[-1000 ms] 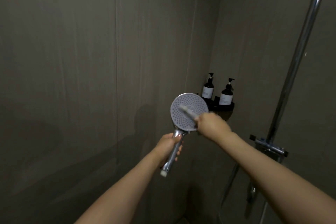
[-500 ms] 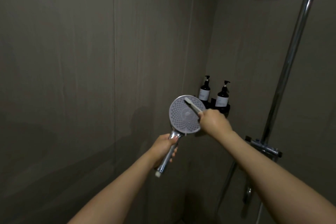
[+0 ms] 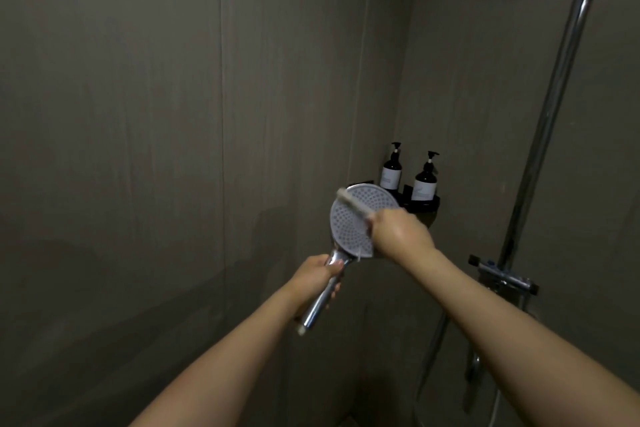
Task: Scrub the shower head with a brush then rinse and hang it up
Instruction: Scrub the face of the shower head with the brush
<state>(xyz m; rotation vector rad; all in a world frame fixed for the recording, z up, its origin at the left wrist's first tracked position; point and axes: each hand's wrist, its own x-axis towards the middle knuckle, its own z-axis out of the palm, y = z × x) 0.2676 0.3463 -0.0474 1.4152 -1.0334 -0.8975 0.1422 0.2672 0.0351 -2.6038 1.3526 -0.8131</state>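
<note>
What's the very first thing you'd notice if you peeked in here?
The round shower head in the middle, with its dotted face turned toward us. The left hand grips its shiny handle while the right hand holds a pale brush across the face. Behind them, two dark pump bottles stand on a corner shelf.

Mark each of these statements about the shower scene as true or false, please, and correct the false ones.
1. The left hand grips the chrome handle of the shower head. True.
2. The right hand holds a sponge. False: it holds a slim brush lying across the shower head's face.
3. Two dark pump bottles stand on the corner shelf. True.
4. The shower head hangs on the riser pipe. False: it is held in the hand, away from the pipe.
</note>
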